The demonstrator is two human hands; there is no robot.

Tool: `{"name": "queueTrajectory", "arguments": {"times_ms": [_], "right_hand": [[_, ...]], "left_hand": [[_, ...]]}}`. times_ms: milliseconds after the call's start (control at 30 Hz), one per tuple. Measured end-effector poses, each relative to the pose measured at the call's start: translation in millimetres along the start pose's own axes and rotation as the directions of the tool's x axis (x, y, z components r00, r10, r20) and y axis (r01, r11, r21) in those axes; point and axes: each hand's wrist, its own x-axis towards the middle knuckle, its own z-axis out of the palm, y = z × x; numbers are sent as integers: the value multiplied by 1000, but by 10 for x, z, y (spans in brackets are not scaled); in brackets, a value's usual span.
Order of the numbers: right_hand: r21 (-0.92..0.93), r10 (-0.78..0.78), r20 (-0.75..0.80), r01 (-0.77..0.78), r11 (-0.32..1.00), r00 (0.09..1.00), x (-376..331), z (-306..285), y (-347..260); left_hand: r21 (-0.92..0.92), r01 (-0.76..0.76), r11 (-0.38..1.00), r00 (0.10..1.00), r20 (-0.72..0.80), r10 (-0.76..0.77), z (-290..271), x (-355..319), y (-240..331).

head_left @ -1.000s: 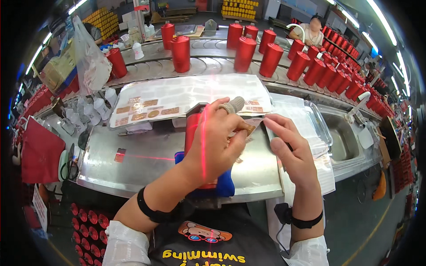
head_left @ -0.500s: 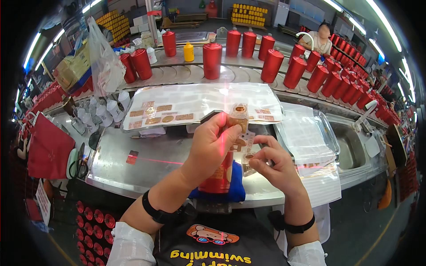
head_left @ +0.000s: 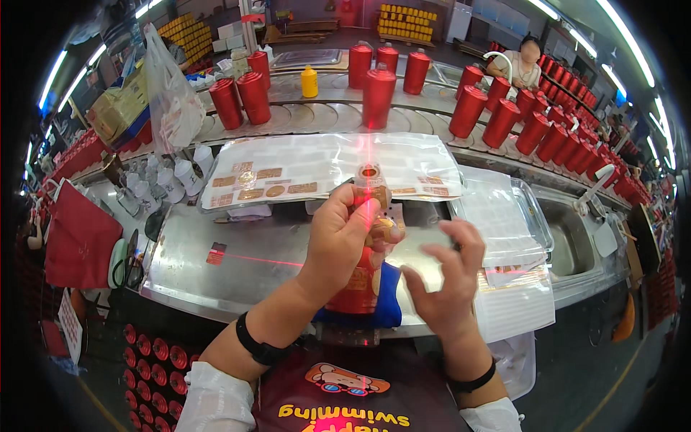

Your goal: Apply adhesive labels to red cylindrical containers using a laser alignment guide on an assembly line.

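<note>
My left hand (head_left: 344,234) still clasps the tall red cylindrical can (head_left: 362,277) upright on the blue pad (head_left: 387,299), but my right hand (head_left: 448,277) has let go and hangs open beside it. Sticker sheets (head_left: 317,169) lie on the steel bench (head_left: 245,263); red cans ride the conveyor (head_left: 302,119) beyond.

So there's a red cylindrical can (head_left: 358,282) with gold print, standing upright at the near edge of the steel table, on a blue pad (head_left: 386,302). A gold sticker (head_left: 385,230) sits at its top, a red laser line crossing it.
</note>
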Motion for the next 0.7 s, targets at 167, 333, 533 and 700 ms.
{"name": "queueTrajectory", "arguments": {"times_ms": [167,333,533,700], "right_hand": [[-94,-15,-17,13,996,1000,56,156,-51],[-95,5,-33,-8,995,999,87,186,-58],[-62,-8,-18,7,998,1000,86,170,-13],[-23,26,-11,-26,999,1000,104,172,-16]], "left_hand": [[-83,37,996,999,1,-37,21,-32,29],[-26,8,1000,1000,-9,-8,51,-88,20],[36,-99,994,995,37,98,24,-123,-37],[190,-144,971,989,-7,148,24,-117,-80]]}}
